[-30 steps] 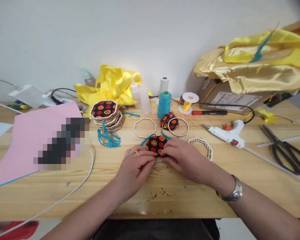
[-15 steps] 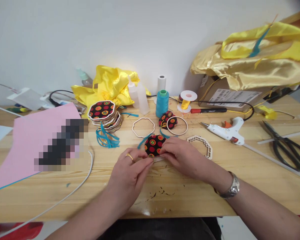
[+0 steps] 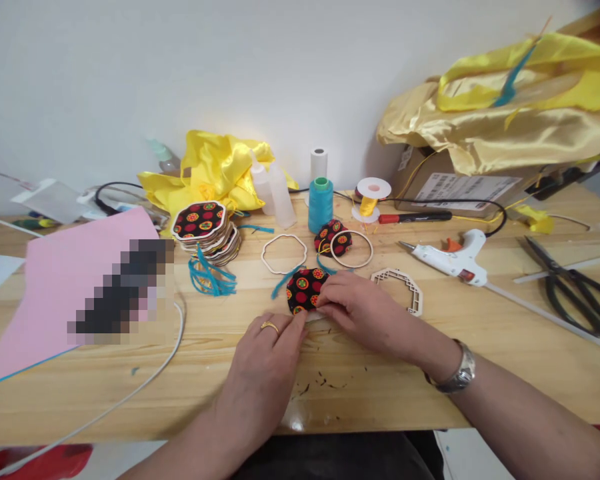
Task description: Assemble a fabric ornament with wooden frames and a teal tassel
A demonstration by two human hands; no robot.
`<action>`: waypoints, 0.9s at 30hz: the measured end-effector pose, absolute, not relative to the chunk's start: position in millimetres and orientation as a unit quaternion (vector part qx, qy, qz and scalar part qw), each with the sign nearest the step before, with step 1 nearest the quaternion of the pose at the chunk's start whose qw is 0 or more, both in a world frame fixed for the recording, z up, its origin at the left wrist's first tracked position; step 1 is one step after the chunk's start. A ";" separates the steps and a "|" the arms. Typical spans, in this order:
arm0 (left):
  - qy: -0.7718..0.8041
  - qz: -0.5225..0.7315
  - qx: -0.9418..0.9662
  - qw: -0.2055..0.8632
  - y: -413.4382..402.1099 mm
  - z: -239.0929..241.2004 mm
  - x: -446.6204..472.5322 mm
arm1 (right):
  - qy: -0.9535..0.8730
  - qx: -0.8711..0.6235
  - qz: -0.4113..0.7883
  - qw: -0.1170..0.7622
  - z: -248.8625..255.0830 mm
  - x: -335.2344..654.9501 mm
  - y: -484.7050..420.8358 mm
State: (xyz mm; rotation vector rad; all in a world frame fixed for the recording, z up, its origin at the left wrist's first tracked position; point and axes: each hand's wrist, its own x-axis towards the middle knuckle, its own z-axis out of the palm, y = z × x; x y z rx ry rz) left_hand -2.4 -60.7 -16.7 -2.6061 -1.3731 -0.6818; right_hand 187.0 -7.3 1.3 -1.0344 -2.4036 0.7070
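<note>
A black fabric-covered piece (image 3: 303,290) with red and orange flower dots lies before me, a teal tassel cord (image 3: 284,283) at its upper left edge. My left hand (image 3: 267,363), wearing a gold ring, pinches its lower edge with closed fingers. The fingers of my right hand (image 3: 367,310), with a silver bangle on the wrist, are closed on its right edge. Something pale shows under that lower edge, mostly hidden by my fingers. Just beyond lie a scalloped wooden outline frame (image 3: 284,254), a wooden ring (image 3: 351,249) over a second dotted piece (image 3: 329,237), and a lattice frame (image 3: 416,293).
A white glue gun (image 3: 453,258) and black scissors (image 3: 565,283) lie to the right. Teal thread (image 3: 321,207) stands behind. At left are a stack of framed fabric pieces (image 3: 200,221), teal tassels (image 3: 210,273), a pink sheet (image 3: 55,273) and a white cable (image 3: 173,350).
My left hand has turned and drawn its fingers together at the lower edge of the fabric-covered piece. My right hand keeps its grip. The whole view has shifted slightly.
</note>
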 end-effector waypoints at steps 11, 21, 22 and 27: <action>-0.455 -0.216 -0.861 0.069 -61.7 -10.7 -1.9 | -0.866 -0.381 0.251 0.204 1.7 187.5 -7.4; -0.437 -0.199 -0.869 0.118 -59.9 -7.0 9.7 | -0.860 -0.390 0.258 0.205 1.8 187.0 -9.4; -0.439 -0.197 -0.868 0.122 -59.8 -7.0 10.5 | -0.860 -0.389 0.258 0.206 1.9 187.2 -9.6; -0.443 -0.183 -0.867 0.134 -58.8 -5.6 16.1 | -0.865 -0.379 0.257 0.206 2.8 187.3 -9.4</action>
